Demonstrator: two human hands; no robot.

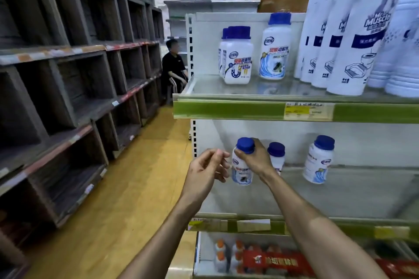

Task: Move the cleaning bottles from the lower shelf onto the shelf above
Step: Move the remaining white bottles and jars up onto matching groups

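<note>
My right hand (255,158) grips a white cleaning bottle (242,173) with a blue cap by its neck, at the left end of the lower shelf (340,190). My left hand (207,169) hovers just left of that bottle, fingers loosely curled and holding nothing. Two more blue-capped bottles remain on the lower shelf: one (277,157) right behind my right hand and another (318,159) further right. The shelf above (226,90) carries similar blue-capped bottles (235,55) at the left and one (275,47) beside them.
Tall white Mr Muscle bottles (344,36) crowd the right of the upper shelf. A bottom shelf holds orange-capped bottles (229,256) and red packs. Dark wooden cubby shelving (68,97) lines the left of the aisle. A person (173,68) sits at the far end.
</note>
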